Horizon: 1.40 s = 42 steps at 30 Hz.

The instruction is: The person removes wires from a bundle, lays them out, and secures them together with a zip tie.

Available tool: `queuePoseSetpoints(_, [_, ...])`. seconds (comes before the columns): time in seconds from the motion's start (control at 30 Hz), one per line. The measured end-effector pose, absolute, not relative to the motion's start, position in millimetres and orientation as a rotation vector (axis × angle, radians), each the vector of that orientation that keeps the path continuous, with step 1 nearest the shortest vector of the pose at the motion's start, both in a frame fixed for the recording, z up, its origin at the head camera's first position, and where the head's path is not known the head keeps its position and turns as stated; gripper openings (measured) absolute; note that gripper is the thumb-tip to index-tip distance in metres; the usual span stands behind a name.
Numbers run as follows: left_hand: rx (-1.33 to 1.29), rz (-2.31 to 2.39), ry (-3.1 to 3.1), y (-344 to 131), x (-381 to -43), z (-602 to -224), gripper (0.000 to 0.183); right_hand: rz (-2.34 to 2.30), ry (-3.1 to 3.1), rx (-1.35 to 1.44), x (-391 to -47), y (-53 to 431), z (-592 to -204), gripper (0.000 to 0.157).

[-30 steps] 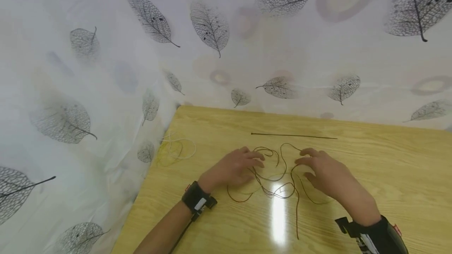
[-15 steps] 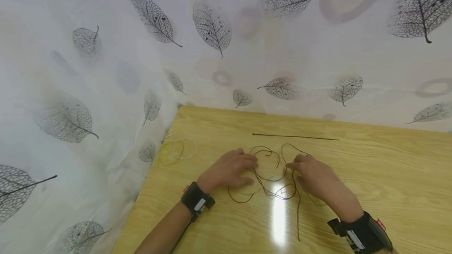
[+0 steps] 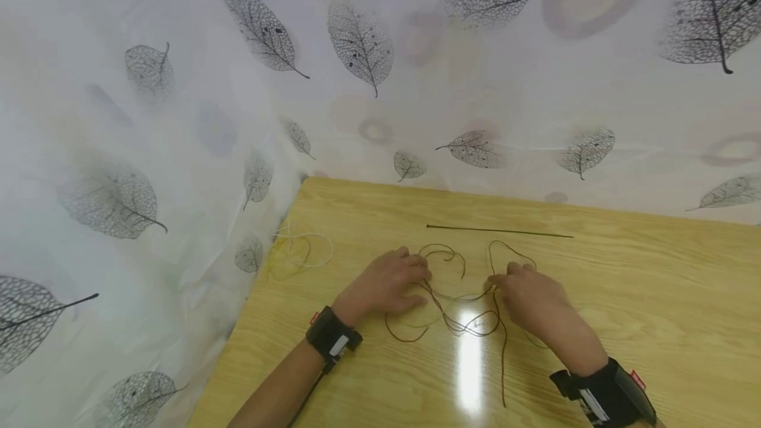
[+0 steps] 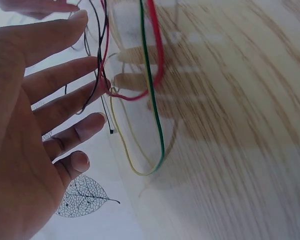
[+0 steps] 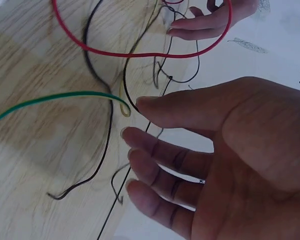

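Note:
Several thin wires lie loosely tangled between the hands. In the head view my left hand (image 3: 389, 283) rests at the left of the tangle, fingers extended and fingertips at the strands. The left wrist view shows a red wire (image 4: 156, 50) and a green-yellow wire (image 4: 152, 95) looping past those fingertips, with black strands beside them. My right hand (image 3: 535, 299) pinches a black wire (image 5: 127, 92) near its thumb tip; the index finger is mostly hidden behind the thumb. Its other fingers are loosely bent. A black wire end curls below the thumb in the right wrist view.
Behind the hands, a black cable tie (image 3: 499, 231) lies straight on the wooden table (image 3: 666, 322). A white wire loop (image 3: 331, 249) and a pale yellow coil sit at the table's left edge. Leaf-patterned sheeting (image 3: 357, 117) hangs at the back and left.
My right hand has come in toward the tangle and taken a black wire, then shifted slightly right, drawing that wire's loop with it. My left hand has drawn slightly back to the left.

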State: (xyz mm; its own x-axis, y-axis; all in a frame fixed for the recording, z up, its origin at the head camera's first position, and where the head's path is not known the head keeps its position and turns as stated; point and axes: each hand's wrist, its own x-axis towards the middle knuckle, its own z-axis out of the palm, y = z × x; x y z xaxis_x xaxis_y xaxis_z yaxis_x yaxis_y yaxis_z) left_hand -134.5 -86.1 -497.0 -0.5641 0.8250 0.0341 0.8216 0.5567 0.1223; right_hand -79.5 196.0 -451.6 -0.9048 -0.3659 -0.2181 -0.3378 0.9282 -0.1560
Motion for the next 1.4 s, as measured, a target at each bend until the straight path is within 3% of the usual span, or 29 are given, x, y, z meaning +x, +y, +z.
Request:
queuePoseSetpoints(0.27, [1.321,0.071,2.804,-96.9,-136.4,-501.0,0.045,-0.274,2.793,-0.411,-64.2,217.0,-451.9,0.024])
queuePoseSetpoints(0.47, [1.237,0.119,2.858,-107.0,-137.2,-502.6,0.041,-0.329,2.764,-0.373,-60.9,226.2,-448.5,0.03])
queuePoseSetpoints(0.67, [1.335,0.259,2.833,-103.8,-136.3,-504.3,0.032,-0.344,2.826,-0.425,-63.6,220.1,-446.9,0.042])
queuePoseSetpoints(1.03, [1.49,0.399,2.78,-91.1,-133.2,-498.9,0.029,-0.372,2.855,-0.517,-70.7,208.0,-442.0,0.04])
queuePoseSetpoints(1.2, [1.204,0.636,2.881,-119.4,-136.3,-498.1,0.023,-0.379,2.869,-0.56,-67.2,211.2,-441.3,0.039])
queuePoseSetpoints(1.4, [0.39,0.768,3.292,-207.9,-145.7,-496.7,0.014,-0.429,2.862,-0.566,-63.2,217.6,-437.2,0.034])
